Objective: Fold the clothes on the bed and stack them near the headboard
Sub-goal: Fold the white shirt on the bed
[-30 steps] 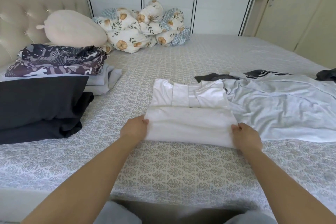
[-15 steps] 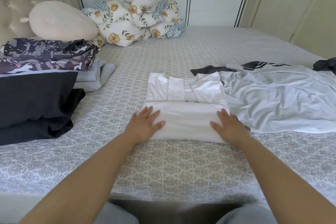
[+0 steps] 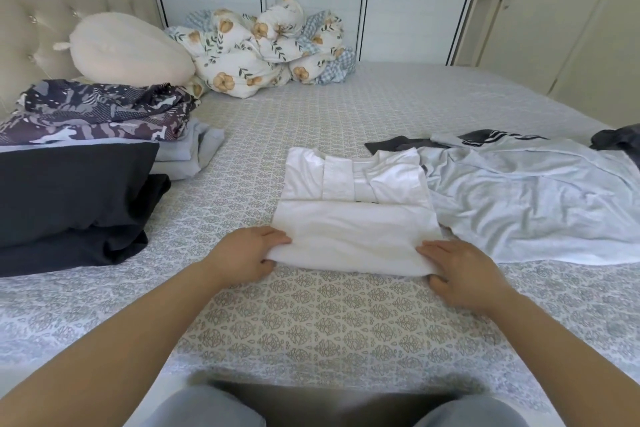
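The left hand (image 3: 246,256) pinches the near left corner of the folded white shirt (image 3: 356,218), fingers on top and thumb tucked under the edge, while the right hand (image 3: 462,274) grips the near right corner the same way, thumb below the hem. The shirt lies in the middle of the bed (image 3: 332,322), already doubled over with its collar end farthest from the person, so the step in hand looks like either the last fold or the lift of a finished bundle. The next move calls for raising both corners together so the layers do not slide apart, then carrying the shirt leftward to the stacks by the headboard (image 3: 52,10): the black folded garment (image 3: 69,191) and, behind it, the patterned folded pile (image 3: 100,111). Just beside the shirt on the right, a pale blue garment (image 3: 526,204) lies spread and unfolded, with dark clothes (image 3: 485,139) beyond it, so folding remains to be done.
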